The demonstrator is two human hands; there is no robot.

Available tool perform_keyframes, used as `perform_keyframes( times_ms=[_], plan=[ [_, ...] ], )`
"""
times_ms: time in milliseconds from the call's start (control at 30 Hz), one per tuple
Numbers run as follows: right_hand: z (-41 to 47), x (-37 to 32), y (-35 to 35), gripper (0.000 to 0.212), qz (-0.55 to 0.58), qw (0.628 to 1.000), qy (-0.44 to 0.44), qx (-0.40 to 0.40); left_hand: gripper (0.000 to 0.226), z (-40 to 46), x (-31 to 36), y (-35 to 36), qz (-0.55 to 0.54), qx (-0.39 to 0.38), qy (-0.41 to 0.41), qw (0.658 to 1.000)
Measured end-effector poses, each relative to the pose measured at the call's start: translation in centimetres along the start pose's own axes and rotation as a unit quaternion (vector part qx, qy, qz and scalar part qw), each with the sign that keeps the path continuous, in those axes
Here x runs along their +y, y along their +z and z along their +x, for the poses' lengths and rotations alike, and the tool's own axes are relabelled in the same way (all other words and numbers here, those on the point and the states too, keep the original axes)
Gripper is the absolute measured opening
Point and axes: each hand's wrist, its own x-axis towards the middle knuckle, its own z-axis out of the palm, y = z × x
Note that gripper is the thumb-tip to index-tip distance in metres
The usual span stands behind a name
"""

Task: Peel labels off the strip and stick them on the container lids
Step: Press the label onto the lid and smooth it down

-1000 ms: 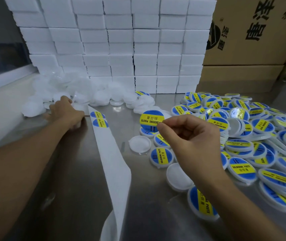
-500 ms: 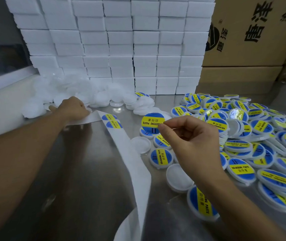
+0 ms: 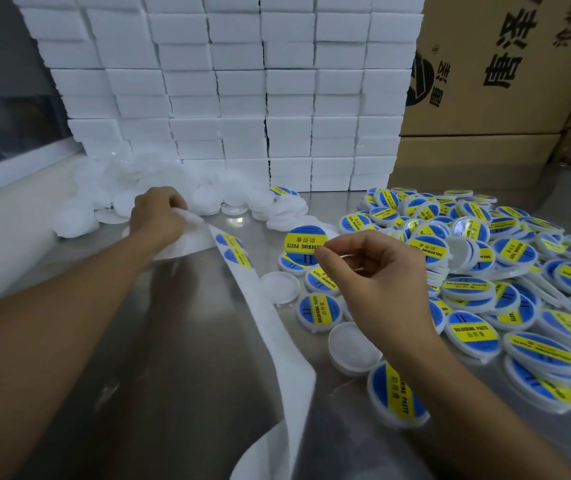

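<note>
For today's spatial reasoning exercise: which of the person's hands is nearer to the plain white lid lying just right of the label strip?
Right. The right hand hovers just right of the unlabelled lid, pinching a peeled label. The left hand grips the strip's far end, beyond it.

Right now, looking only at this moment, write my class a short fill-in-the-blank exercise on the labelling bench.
1. The right hand pinches a round ____.
2. The left hand grips the white ____.
3. ____ labels remain on the strip near the left hand.
4. The labelled lids are piled on the person's ____ side.

Missing words: label; strip; two; right
</note>
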Motion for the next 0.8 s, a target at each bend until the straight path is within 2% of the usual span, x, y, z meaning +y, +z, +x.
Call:
perform_keyframes(
  times_ms=[133,233,333,500,567,667,800],
  plan=[
    [0.0,-0.1,0.0,0.020,0.025,0.999,0.021,0.005,0.032,-3.3,1.6,-1.6,-0.059,0.065,0.089,0.992],
    [-0.2,-0.3,0.0,0.013,0.006,1.000,0.018,0.004,0.034,-6.8,3.0,-3.2,-0.133,0.079,0.102,0.983],
    [-0.5,-0.8,0.1,0.010,-0.001,1.000,0.013,-0.003,0.030,-11.1,4.9,-4.8,-0.292,0.023,0.060,0.954],
    [-0.9,-1.3,0.6,0.003,0.004,0.999,0.028,-0.017,0.025,-15.9,6.5,-5.8,-0.491,-0.049,-0.047,0.869],
    [-0.9,-1.4,0.6,0.002,0.010,0.999,0.030,-0.016,0.026,-17.1,6.6,-5.7,-0.531,-0.073,-0.076,0.841],
    [-0.9,-1.5,0.5,0.003,0.028,0.999,0.041,-0.017,0.020,-18.0,6.3,-5.6,-0.556,-0.098,-0.107,0.818],
    [-0.4,-1.6,0.1,0.004,0.087,0.992,0.089,-0.007,0.017,-18.5,5.6,-5.9,-0.555,-0.094,-0.103,0.820]
  ],
)
